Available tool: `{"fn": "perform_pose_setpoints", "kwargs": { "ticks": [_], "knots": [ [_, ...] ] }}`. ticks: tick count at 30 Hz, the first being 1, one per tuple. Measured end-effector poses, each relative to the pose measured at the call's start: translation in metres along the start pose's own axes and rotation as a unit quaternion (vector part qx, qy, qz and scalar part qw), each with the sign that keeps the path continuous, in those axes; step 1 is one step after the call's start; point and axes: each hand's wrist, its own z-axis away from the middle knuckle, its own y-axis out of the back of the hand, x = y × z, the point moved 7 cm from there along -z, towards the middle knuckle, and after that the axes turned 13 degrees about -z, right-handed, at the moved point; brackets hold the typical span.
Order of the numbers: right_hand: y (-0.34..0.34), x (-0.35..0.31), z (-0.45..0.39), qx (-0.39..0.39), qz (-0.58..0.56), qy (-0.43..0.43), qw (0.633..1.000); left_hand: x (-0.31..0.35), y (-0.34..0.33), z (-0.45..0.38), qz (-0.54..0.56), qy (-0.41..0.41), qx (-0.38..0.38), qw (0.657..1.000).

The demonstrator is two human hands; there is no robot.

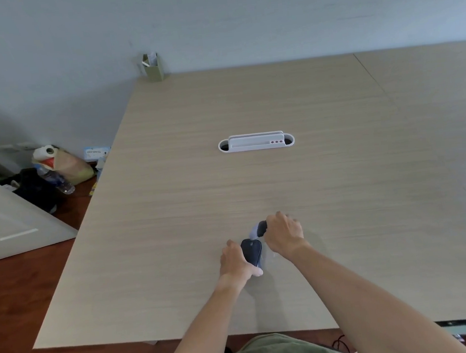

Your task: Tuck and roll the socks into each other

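My left hand (pixel 236 263) grips a dark computer mouse (pixel 252 252), tilted on its side just above the light wooden table (pixel 172 210). The thumb lies under the mouse's near end. My right hand (pixel 284 235) holds a small grey and dark object (pixel 259 228) right beside the mouse's far end. What that object is I cannot tell; most of it is hidden inside the fingers. Both hands are close together near the table's front middle.
A white cable-port cover (pixel 256 142) sits in the table's middle. A green pen holder (pixel 154 67) stands at the far left corner against the wall. On the floor to the left lie bags, a water bottle (pixel 55 179) and a white door panel (pixel 8 223).
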Motion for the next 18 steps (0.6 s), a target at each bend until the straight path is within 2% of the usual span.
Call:
{"fn": "perform_pose_setpoints", "kwargs": {
  "ticks": [2,4,5,8,10,12,14,18],
  "knots": [
    [-0.010,-0.009,-0.001,-0.045,-0.078,0.020,0.996,-0.004,-0.002,0.000,0.023,0.012,0.001,1.000],
    [-0.022,-0.017,0.002,-0.095,-0.068,0.048,0.992,-0.007,-0.004,0.000,0.045,0.015,0.009,0.999],
    [-0.023,-0.018,0.004,-0.096,-0.023,0.055,0.994,-0.007,-0.003,0.001,0.050,0.016,0.014,0.999],
    [-0.007,-0.014,0.000,-0.013,0.103,0.050,0.993,-0.006,-0.001,0.003,0.045,0.018,0.019,0.999],
    [-0.005,-0.012,-0.003,-0.017,0.058,0.043,0.997,-0.005,-0.001,0.004,0.047,0.018,0.023,0.998],
    [-0.015,-0.012,-0.004,-0.081,-0.040,0.045,0.995,-0.005,-0.001,0.003,0.053,0.013,0.026,0.998],
    [-0.023,-0.008,-0.001,-0.118,-0.057,0.037,0.991,-0.004,-0.002,0.003,0.057,0.006,0.027,0.998],
    [0.001,0.014,0.005,-0.010,0.042,0.006,0.999,-0.003,0.001,0.002,0.045,0.006,0.023,0.999]
  ]
}}
